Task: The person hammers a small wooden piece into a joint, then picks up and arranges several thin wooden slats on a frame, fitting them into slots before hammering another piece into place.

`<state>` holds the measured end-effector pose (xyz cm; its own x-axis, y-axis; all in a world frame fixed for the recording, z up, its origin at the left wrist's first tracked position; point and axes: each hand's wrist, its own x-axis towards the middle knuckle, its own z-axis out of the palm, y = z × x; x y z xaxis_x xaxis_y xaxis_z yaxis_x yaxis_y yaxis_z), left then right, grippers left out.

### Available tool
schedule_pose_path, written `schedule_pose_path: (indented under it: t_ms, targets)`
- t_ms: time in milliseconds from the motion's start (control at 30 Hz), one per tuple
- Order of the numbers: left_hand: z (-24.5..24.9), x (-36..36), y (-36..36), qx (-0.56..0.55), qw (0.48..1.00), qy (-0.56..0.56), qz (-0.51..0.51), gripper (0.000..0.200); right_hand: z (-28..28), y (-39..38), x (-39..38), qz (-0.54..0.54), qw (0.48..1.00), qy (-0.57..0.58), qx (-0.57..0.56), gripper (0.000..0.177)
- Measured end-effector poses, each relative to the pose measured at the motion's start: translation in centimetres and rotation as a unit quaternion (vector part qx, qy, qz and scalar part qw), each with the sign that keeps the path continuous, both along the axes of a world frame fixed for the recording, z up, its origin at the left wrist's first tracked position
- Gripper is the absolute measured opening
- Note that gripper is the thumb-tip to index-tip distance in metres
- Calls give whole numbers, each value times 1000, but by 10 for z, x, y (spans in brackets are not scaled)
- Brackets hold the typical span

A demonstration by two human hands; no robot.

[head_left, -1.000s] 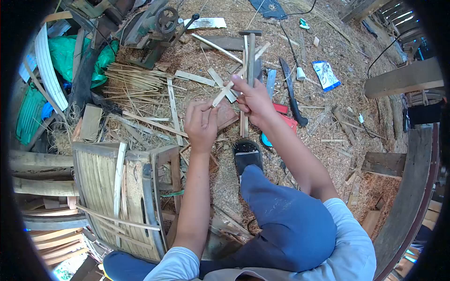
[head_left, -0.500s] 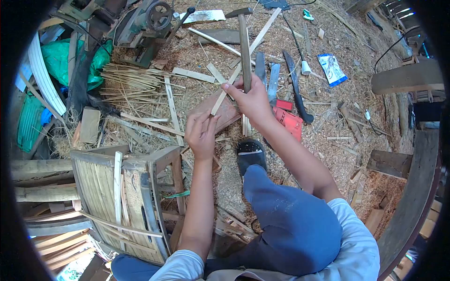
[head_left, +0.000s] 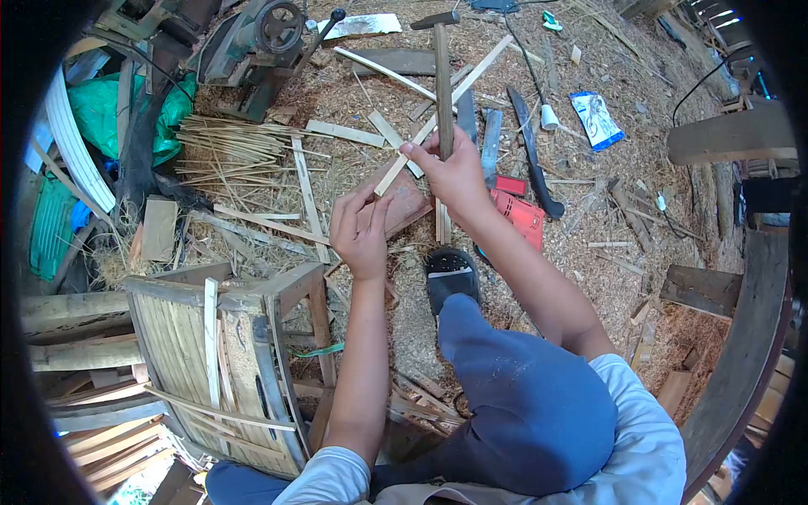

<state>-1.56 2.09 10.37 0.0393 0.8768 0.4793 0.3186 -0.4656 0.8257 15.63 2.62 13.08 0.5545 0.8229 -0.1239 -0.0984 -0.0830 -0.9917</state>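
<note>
My right hand [head_left: 454,171] is closed around the wooden handle of a hammer [head_left: 443,76], whose head points away from me. Its thumb and finger also pinch a long pale wooden strip [head_left: 471,76] that runs diagonally across the handle. Near the strip's lower end is my left hand [head_left: 360,227], fingers apart and curved, the fingertips beside or touching the strip. Below the hands a reddish-brown block [head_left: 410,202] lies on the ground.
A machete [head_left: 528,143], a red tool [head_left: 519,217] and a blue-white packet [head_left: 596,120] lie to the right. Thin sticks [head_left: 227,147] are piled at left, beyond a wooden frame [head_left: 194,337]. A vise-like machine [head_left: 261,50] stands at upper left.
The strip has shifted slightly up and right in my right hand, its lower end now a little higher. My left hand has moved slightly left and its fingers are more spread.
</note>
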Motion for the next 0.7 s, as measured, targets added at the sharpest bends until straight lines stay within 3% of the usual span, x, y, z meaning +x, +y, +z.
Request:
schedule_pose_path:
  t_ms: [333,700]
  targets:
    - [4,-17,2,-82,996,-28,0,23,0,5,-13,30,999,-32,-16,37]
    - [3,-23,3,-89,995,-36,-8,21,-5,9,-15,42,999,-18,-11,39]
